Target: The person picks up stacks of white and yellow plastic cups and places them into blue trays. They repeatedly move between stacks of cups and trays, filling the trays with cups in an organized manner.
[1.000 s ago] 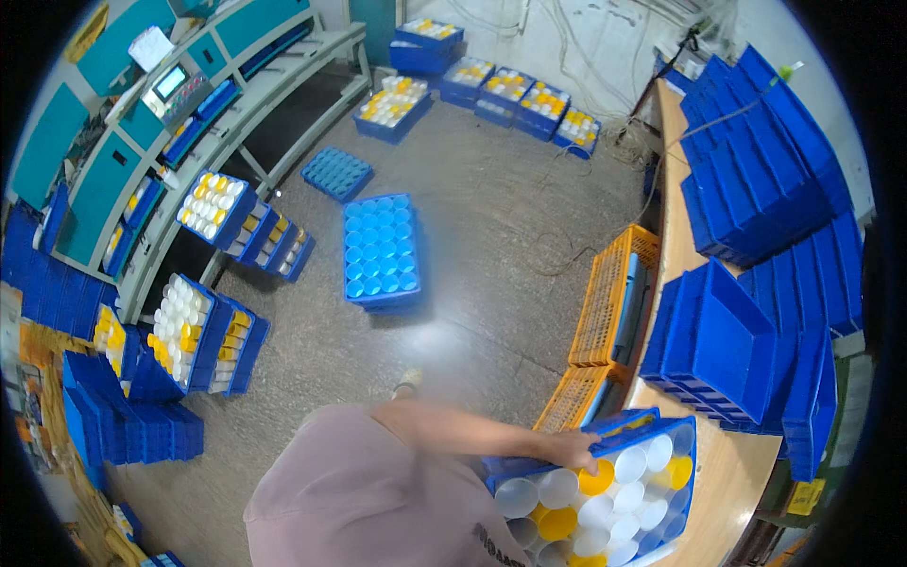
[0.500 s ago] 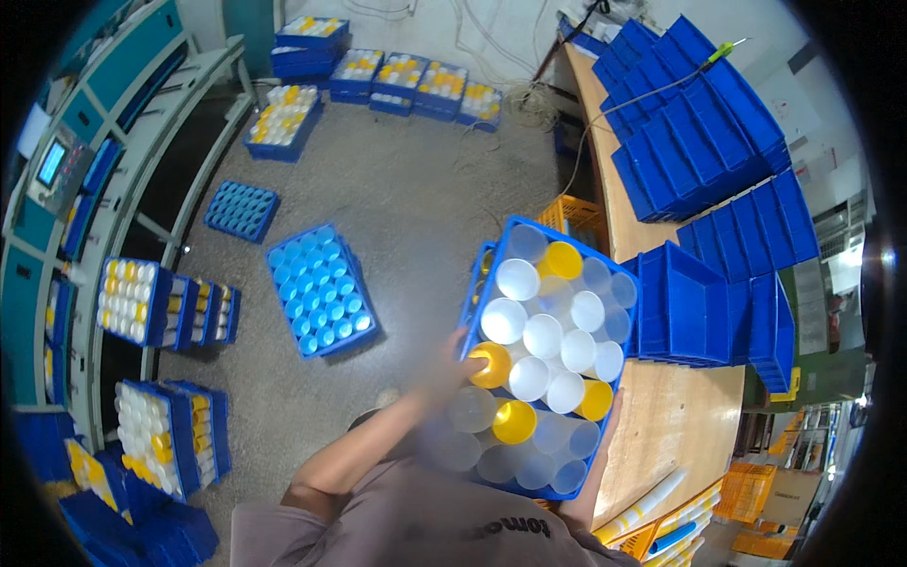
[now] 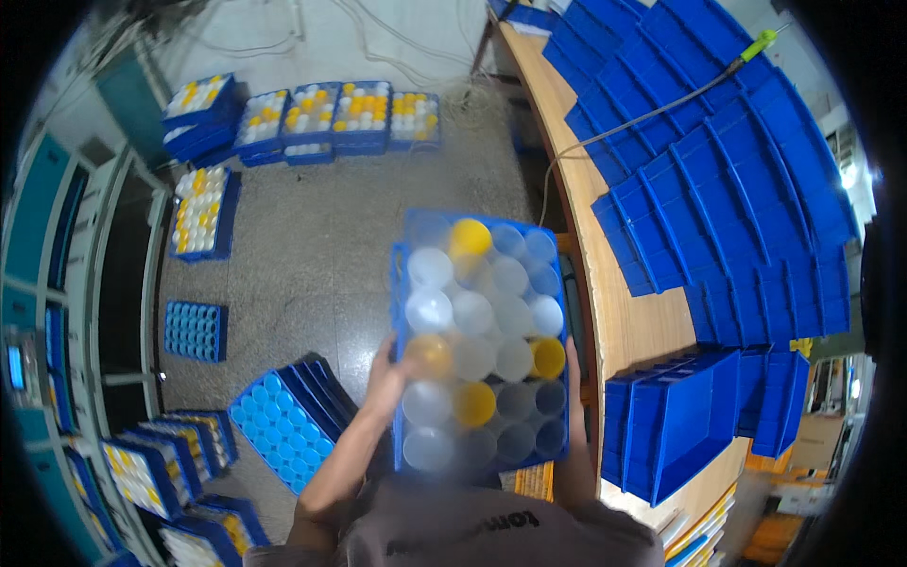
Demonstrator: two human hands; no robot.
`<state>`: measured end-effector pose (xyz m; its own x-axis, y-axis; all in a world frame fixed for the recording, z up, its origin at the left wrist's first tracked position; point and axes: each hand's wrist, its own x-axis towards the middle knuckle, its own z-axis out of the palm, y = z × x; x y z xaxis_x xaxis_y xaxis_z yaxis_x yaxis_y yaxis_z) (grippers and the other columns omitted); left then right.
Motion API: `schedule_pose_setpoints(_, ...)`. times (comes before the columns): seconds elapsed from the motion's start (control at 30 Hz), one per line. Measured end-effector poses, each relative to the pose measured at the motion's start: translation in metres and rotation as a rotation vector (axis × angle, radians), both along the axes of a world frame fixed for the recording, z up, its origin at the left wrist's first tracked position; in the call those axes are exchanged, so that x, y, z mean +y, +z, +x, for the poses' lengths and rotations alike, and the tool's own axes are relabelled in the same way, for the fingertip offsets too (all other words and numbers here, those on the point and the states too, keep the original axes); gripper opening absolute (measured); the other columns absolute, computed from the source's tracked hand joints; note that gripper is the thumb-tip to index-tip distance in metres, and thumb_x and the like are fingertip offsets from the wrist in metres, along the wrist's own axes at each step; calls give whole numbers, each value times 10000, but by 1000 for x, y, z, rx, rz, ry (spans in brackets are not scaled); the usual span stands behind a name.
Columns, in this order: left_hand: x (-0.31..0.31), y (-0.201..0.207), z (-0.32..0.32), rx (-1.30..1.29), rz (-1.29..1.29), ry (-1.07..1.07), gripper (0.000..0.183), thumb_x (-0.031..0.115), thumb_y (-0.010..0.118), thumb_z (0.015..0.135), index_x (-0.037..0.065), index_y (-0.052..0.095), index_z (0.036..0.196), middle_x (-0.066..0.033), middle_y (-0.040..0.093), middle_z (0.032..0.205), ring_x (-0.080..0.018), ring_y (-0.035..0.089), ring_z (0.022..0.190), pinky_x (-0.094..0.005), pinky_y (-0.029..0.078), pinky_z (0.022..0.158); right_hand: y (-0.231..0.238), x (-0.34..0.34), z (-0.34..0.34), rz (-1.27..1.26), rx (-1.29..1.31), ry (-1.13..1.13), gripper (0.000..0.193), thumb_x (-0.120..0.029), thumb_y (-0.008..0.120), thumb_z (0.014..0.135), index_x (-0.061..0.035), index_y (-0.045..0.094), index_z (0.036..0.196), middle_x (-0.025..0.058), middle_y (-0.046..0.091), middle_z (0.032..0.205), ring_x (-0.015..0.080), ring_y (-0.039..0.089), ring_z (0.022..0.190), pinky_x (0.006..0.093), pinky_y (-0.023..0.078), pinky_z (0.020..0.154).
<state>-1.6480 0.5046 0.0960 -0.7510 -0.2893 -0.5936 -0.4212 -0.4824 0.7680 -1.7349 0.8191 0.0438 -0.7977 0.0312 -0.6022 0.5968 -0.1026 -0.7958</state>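
Note:
A blue plastic bin [image 3: 400, 312] is held up in front of my body, between both hands. It is filled with rows of upright round tubes, seen end on: white tubes [image 3: 430, 269], yellow tubes [image 3: 474, 404] and frosted see-through ones. My left hand [image 3: 385, 380] grips the bin's left side, its thumb near the rim. On the opposite side my right hand [image 3: 574, 383] holds the wall, with most of its fingers hidden behind the bin. Motion blurs some of the tubes.
Stacked empty blue bins [image 3: 699, 189] cover the wooden bench [image 3: 652, 326] to my right, and a green-tipped cable [image 3: 661, 102] crosses them. Light-blue tubes fill a bin stack [image 3: 283, 425] on the floor at left. More filled bins [image 3: 312, 113] line the far wall. Machines [image 3: 118, 227] stand left.
The view has turned to the right and the bin now sits more upright before me. My left hand has shifted from the near tubes to the bin's side; both hands still hold it.

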Motion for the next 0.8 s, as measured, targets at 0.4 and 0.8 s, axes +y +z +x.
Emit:
schedule_pose_setpoints(0.4,-285,7,-287,-6,-283,263,634,298,746,834,-58,545,1318,-168,645,1206,-256,644,1060,-352,484,950,16,-324,-404,-317,-146,243,381,-376,540,1022,-72,615,1240,110,615,1231,184,583,1130,341,487,950)
schedule_pose_setpoints(0.8,-551,25,-537,-164,-245,269,609,393,683,854,-38,582,1273,-138,661,1168,-265,668,1025,-363,521,910,128,-571,-679,-180,-321,622,703,-513,472,1000,-30,369,1501,168,426,1493,258,421,1375,376,293,1164)
